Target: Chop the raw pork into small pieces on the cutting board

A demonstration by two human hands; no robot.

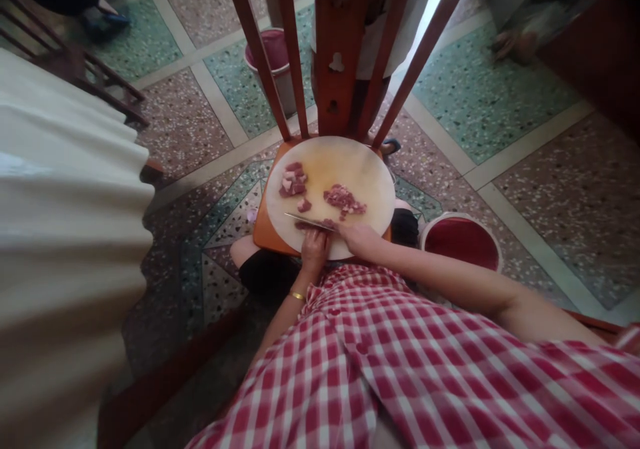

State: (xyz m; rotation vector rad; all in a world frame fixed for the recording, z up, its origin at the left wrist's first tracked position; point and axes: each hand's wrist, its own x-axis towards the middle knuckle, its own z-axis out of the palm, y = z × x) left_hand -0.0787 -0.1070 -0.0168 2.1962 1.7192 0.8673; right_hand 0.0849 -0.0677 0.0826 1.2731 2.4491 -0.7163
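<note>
Head view, looking down. A round cutting board [350, 162], pale and smooth with a yellowish stain across its middle, is lying flat on the orange-brown seat of a wooden chair [265, 234], and the chair's splayed slats are rising at the top of the frame.

The right hand [357, 235] is reaching in along the board's near rim and closing around the handle of a knife [307, 220] (the handle itself is hidden inside the grip). The thin, grey metal blade is pointing left, low over the board.

The left hand [315, 249], with a slim gold bangle [297, 295] at the wrist, is resting just below the blade with its fingers curled. Whether it is gripping anything cannot be told. A dark strip of meat [326, 223] is lying at the blade's edge, between the two hands.

Cubed raw meat, pink with white fat, is sitting in a compact left heap [293, 179] and a looser right heap [344, 199], with one single chunk [304, 205] between them.

A red-and-white checked garment [400, 369] is filling the foreground. A round red bucket [461, 241] is standing just right of the chair, and a pinkish pail [277, 55] is standing behind it. Both are on a speckled terrazzo floor [500, 102] laid in green and brownish squares. A white rippled sheet [65, 235] is occupying the left edge.
</note>
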